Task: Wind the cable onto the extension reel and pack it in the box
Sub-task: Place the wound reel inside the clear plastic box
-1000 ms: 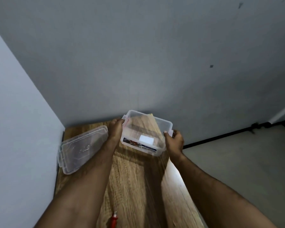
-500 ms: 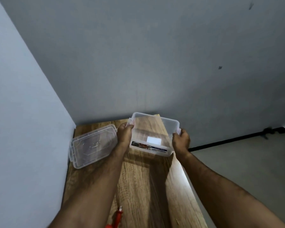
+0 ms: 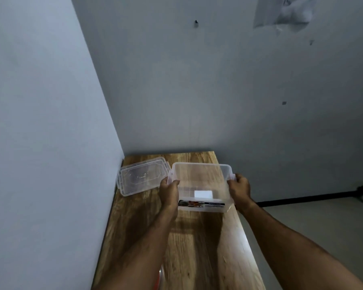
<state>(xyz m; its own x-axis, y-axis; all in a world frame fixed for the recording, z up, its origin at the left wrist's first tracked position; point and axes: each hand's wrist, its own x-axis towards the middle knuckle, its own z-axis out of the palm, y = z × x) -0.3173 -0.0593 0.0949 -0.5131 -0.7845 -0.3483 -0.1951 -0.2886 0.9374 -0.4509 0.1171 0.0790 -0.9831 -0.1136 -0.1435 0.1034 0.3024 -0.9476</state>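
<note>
Dim, soft-focus view, wide-angle bending at edges; arm shadows on the table (image 3: 199, 248).

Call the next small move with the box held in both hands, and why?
Probably set the clear box down on the wooden table. Left hand and right hand grip its ends, it looks empty, and its lid already lies beside it; no reel is in view.

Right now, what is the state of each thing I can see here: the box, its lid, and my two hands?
clear plastic box: open, nothing inside, held at both ends above the wooden table.
lid: off the box, lying flat on the table to its left.
left hand: grips the box's left end.
right hand: grips the box's right end.
</note>
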